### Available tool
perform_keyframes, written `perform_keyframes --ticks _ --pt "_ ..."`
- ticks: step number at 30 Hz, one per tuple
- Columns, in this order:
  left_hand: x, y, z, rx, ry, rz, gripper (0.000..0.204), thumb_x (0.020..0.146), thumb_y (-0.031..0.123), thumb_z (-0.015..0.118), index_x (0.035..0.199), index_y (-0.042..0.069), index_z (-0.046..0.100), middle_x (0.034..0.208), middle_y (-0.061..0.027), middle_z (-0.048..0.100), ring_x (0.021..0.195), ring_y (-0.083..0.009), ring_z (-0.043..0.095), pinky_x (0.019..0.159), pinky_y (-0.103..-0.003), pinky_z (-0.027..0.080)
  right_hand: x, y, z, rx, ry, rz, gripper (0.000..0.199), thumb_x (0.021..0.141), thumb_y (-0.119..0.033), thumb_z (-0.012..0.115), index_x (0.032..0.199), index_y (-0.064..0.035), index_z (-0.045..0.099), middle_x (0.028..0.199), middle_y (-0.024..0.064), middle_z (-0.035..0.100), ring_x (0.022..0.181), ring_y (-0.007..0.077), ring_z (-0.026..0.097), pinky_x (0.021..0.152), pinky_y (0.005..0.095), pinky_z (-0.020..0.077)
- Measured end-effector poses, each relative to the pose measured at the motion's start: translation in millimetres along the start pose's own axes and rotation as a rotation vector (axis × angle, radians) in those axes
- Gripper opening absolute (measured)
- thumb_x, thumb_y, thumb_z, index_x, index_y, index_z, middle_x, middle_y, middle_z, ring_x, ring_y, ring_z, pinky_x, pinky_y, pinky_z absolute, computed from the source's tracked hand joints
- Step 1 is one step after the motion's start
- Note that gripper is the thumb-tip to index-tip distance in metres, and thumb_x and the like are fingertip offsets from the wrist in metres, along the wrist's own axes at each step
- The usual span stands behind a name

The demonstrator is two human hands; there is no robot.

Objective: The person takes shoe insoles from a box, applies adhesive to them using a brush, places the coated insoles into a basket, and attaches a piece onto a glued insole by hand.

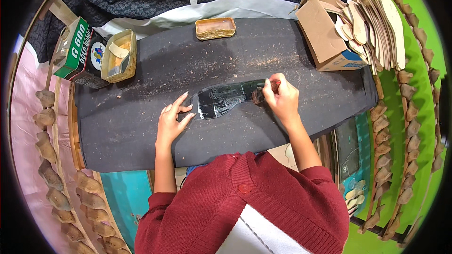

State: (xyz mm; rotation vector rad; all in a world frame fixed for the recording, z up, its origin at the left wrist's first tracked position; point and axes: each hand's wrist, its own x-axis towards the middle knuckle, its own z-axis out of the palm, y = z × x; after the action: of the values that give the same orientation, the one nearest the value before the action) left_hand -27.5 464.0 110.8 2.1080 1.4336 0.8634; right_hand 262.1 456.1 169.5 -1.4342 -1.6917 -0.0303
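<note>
A dark, glossy shoe-sole-shaped piece (pixel 223 99) lies flat on the black-covered table, with whitish streaks across its left half. At its left end is my left hand (pixel 173 117), thumb and fingers apart, the fingertips by the edge. My right hand (pixel 285 96) is over the narrower right end, its fingers closed on a small dark brown lump (pixel 258 96). The lump is pressed on or just above the piece; its kind cannot be made out. Part of the right end is hidden under this hand.
Behind stands a shallow amber tub (pixel 215 29). At left are a green-and-black can (pixel 77 51) and a yellowish tub (pixel 113 73) with a spreader. A cardboard box (pixel 322 33) of pale wooden sole shapes (pixel 388 28) stands right. Racks of shoe lasts (pixel 47 148) flank the table (pixel 127 136).
</note>
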Motion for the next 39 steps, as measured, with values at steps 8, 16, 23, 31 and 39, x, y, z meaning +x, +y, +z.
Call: perform_keyframes --ticks 8,16,23,31,39 --pt "-2 2 -2 0.014 0.003 0.022 0.06 0.063 0.016 0.07 0.119 0.014 0.046 0.082 -0.0006 0.064 0.069 -0.0165 0.055 0.074 -0.03 0.039 2 35 -26 -0.027 0.05 0.18 0.01 0.075 -0.011 0.058 0.076 -0.0046 0.05 0.054 0.0072 0.052 0.046 0.0158 0.053 0.045 0.0267 0.0423" --pt "-1 3 -1 0.007 -0.011 -0.018 0.06 0.063 0.015 0.07 0.118 0.014 0.046 0.082 0.0 0.064 0.07 -0.0174 0.055 0.074 -0.031 0.04 1 14 -7 0.106 -0.044 0.076 0.011 0.074 -0.01 0.059 0.074 -0.0041 0.05 0.054 0.007 0.054 0.047 0.0149 0.055 0.046 0.0251 0.0427" --pt "-1 1 -2 0.01 0.017 0.02 0.06 0.063 0.015 0.07 0.118 0.014 0.047 0.082 -0.0002 0.064 0.071 -0.0178 0.055 0.075 -0.032 0.04 8 59 -33 0.088 0.003 0.188 0.009 0.077 -0.008 0.057 0.076 -0.0026 0.05 0.055 0.0021 0.053 0.049 0.0047 0.048 0.045 0.0199 0.0393" --pt "-1 0 -1 0.0 0.007 0.01 0.059 0.063 0.015 0.07 0.117 0.014 0.047 0.082 -0.0006 0.064 0.071 -0.0176 0.056 0.074 -0.031 0.04 5 50 -24 0.176 -0.043 0.179 0.008 0.077 -0.008 0.057 0.076 -0.0029 0.05 0.057 0.0018 0.054 0.052 0.0052 0.05 0.047 0.02 0.04" --pt "-2 0 -1 0.007 -0.01 -0.003 0.059 0.064 0.015 0.07 0.118 0.014 0.046 0.082 -0.0005 0.064 0.071 -0.0166 0.056 0.074 -0.031 0.039 4 63 -34 0.2 0.041 0.231 0.008 0.076 -0.006 0.057 0.075 -0.0031 0.049 0.057 -0.0009 0.05 0.053 0.0036 0.046 0.047 0.0186 0.0379"
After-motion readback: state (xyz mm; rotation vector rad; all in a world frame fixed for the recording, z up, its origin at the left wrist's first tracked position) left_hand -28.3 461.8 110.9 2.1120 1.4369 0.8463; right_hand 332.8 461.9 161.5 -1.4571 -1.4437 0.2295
